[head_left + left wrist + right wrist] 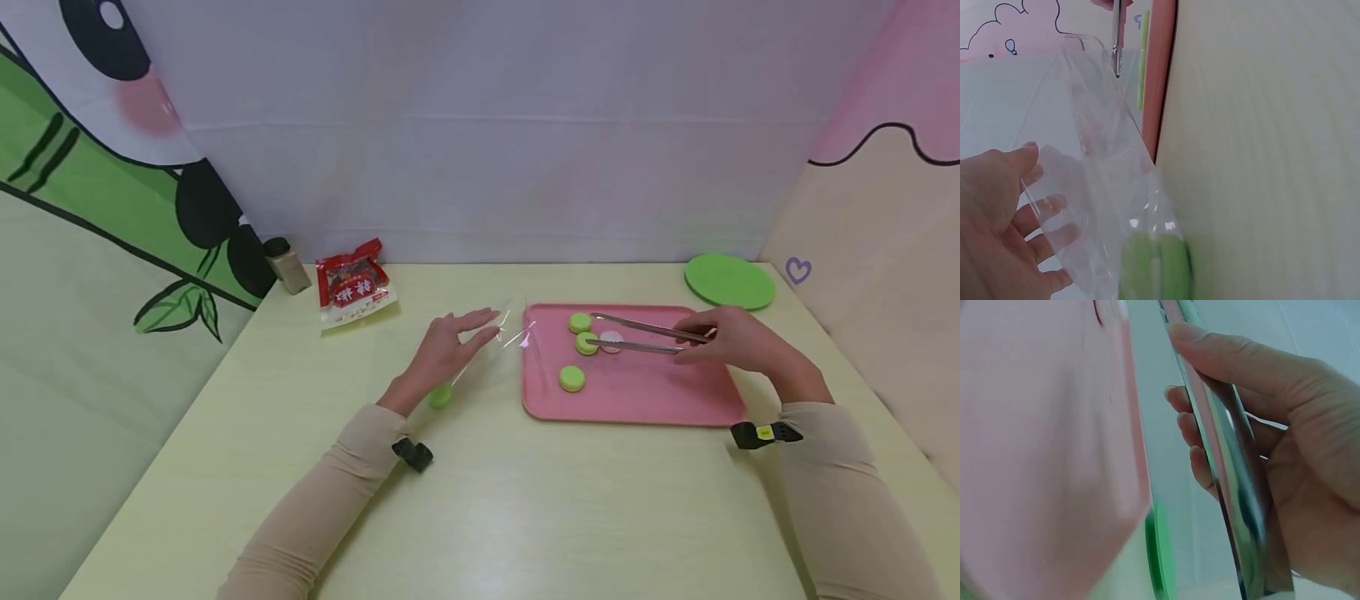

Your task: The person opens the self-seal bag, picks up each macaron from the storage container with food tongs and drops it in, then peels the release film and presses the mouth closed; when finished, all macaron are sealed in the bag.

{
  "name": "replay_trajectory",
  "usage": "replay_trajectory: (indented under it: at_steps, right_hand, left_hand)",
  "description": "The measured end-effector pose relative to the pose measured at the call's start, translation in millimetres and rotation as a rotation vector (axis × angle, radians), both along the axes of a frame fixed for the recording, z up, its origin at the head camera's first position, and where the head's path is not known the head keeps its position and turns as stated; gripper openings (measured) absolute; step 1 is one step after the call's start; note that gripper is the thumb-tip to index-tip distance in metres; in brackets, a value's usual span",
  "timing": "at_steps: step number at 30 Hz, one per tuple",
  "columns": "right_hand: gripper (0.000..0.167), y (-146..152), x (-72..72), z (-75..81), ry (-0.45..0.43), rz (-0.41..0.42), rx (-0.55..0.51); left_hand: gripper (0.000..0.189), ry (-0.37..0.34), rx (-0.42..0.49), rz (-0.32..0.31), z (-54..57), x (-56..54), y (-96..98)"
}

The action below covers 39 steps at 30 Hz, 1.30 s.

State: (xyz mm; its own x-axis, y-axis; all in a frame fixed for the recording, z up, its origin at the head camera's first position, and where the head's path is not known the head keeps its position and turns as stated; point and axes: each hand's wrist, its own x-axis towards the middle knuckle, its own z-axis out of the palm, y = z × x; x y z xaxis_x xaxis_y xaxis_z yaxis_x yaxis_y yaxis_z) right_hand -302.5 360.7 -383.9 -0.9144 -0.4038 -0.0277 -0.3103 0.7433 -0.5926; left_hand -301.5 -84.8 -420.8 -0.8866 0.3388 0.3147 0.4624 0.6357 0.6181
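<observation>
My left hand holds a clear plastic bag, its fingers seen partly through the film. At the bag's low end sits a green macaron. Metal tongs are in my right hand, thumb on one side and fingers on the other. The tongs' arms stand apart above a pink tray. Close to their tips lie two green macarons and a pale pink one, partly covered by an arm. Another green macaron lies nearer the tray's front. Whether the tips touch any macaron I cannot tell.
Behind the tray at the right, a green round plate lies on the table. A red and white food packet and a dark-capped jar stand at the back left. A printed cloth hangs behind the table.
</observation>
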Motion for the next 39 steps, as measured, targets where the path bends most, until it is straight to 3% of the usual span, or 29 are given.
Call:
replay_trajectory:
  at_steps: [8,20,28,33,39]
  right_hand:
    - [0.045,29.2,-0.3,-5.8,-0.002,0.006,0.028]
    - [0.049,31.2,-5.5,-17.0,0.022,0.013,0.036]
    - [0.042,30.1,-3.6,-13.9,0.041,0.006,0.029]
    - [0.039,18.5,-0.3,-1.9,0.064,-0.009,-0.007]
    - [0.037,-24.0,-5.7,9.7,0.108,0.086,-0.080]
  left_hand:
    - [0.043,-0.007,0.006,0.003,0.8,-0.3,-0.3]
    - [0.042,-0.031,0.010,0.007,0.8,-0.9,-0.2]
    - [0.043,-0.035,0.002,0.009,1.4,-0.3,0.1]
    - [0.043,-0.046,0.008,0.004,1.7,0.3,-0.6]
    - [0.044,-0.046,0.005,0.001,3.2,1.2,0.5]
